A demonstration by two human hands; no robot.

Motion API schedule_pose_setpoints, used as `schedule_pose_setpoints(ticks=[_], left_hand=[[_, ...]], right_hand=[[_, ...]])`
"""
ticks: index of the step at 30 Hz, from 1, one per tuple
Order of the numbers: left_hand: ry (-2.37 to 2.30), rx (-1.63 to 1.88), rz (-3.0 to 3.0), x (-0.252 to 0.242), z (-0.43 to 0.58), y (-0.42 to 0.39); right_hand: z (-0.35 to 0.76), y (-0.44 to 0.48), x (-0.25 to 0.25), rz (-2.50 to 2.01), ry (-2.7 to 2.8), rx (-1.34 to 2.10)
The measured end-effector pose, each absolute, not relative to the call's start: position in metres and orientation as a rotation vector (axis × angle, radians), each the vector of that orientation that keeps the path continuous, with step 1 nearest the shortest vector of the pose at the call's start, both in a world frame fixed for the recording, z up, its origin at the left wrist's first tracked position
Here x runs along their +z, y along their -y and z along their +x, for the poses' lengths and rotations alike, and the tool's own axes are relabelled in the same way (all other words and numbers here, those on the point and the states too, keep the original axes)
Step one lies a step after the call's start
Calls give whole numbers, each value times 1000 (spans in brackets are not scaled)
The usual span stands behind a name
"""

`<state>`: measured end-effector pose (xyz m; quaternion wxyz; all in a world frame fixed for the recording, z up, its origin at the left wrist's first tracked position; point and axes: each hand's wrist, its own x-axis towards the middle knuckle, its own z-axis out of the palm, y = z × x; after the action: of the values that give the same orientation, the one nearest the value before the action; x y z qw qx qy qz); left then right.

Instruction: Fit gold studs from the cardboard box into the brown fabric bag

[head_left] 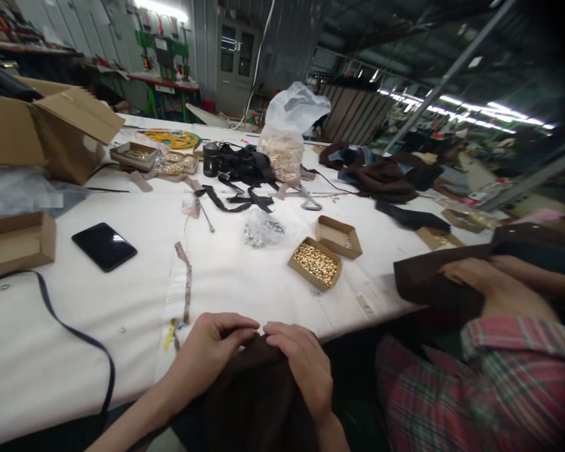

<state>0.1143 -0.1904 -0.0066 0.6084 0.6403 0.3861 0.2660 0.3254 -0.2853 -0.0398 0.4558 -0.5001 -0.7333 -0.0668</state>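
Observation:
A dark brown piece of cloth [258,395] hangs down in front of me at the table's near edge. My left hand [209,348] pinches its upper edge between thumb and fingers. On the same edge, just to the right, my right hand [304,361] is closed with its fingertips nearly meeting the left ones. Whether a small part sits between the fingertips is too small to tell. Beyond my hands stands a small cardboard box of gold-coloured metal pieces [316,262]. Touching it from behind is a second small box [339,236] with a few pieces inside.
To my right a co-worker in a plaid sleeve [522,339] handles dark cloth [437,276]. A black phone [104,247], a plastic bag of silver pieces [263,229] and black straps [245,166] lie on the white table [136,314]. A large carton [70,125] stands at the left.

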Motion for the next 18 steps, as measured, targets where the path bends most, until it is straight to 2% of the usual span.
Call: schedule_pose_setpoints(ticks=[8,18], left_hand=[[-816,600,1603,8,110,184],[-647,680,1579,14,96,184]], right_hand=[[315,287,-11,-1323,1760,-36],[304,290,-7,-1362,1763,-25]])
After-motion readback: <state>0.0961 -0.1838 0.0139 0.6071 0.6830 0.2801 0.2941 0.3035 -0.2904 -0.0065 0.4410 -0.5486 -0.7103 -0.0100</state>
